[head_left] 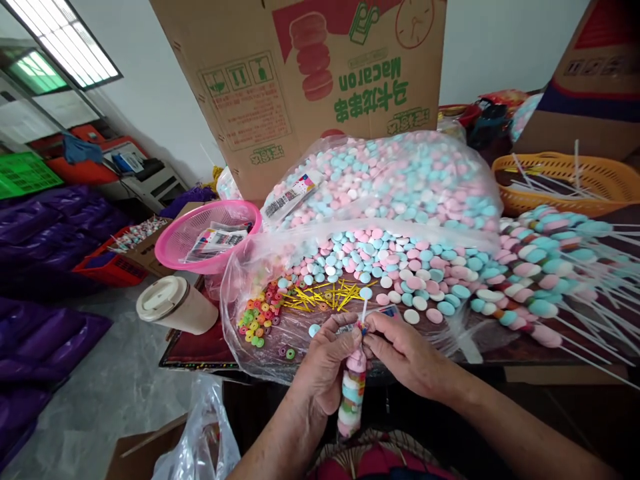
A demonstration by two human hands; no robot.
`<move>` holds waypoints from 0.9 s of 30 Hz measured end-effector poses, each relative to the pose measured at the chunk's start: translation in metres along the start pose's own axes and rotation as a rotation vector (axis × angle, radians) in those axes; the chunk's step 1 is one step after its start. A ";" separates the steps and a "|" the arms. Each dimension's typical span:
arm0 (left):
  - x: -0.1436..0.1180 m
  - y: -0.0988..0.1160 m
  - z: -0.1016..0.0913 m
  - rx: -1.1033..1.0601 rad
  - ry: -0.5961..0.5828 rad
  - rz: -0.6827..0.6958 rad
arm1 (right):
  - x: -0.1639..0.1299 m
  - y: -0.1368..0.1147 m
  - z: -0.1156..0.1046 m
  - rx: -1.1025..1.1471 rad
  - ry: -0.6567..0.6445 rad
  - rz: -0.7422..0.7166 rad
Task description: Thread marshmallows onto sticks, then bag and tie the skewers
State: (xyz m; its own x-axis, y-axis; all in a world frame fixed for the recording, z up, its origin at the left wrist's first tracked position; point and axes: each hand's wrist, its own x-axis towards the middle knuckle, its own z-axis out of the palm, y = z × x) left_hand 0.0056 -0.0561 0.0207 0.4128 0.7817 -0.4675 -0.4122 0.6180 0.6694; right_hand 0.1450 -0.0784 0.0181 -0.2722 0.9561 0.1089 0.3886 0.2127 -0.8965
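While my left hand (330, 363) closes round one wrapped candy skewer (353, 397), banded pink, white and blue, held stick-up at the near edge of the table (186, 348), my right hand (400, 350) pinches its gathered neck, with yellow ties (313, 298), coloured ring candies (257, 320) and loose pastel discs (345, 257) lying beyond.

LH (324, 363) beside RH (409, 350); pinch grips

Glare whitens the upper-left window (65, 40), while the dim top-right corner seems blurred.
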 end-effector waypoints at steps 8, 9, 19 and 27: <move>-0.002 -0.008 0.013 0.238 0.077 0.085 | -0.006 0.000 -0.026 -0.842 0.533 -0.082; -0.002 -0.001 0.016 0.190 -0.010 -0.012 | -0.010 0.000 -0.025 -0.810 0.509 -0.131; -0.008 0.010 0.014 0.777 -0.459 0.153 | -0.034 0.004 -0.025 0.118 0.375 0.296; 0.001 -0.029 0.035 1.029 -0.159 0.398 | -0.048 0.012 -0.008 0.521 0.209 0.544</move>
State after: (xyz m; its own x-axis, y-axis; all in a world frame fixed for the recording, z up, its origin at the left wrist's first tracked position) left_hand 0.0461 -0.0759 0.0213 0.5305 0.8437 -0.0828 0.3006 -0.0959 0.9489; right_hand 0.1693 -0.1206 0.0058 0.0298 0.9279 -0.3716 -0.0576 -0.3696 -0.9274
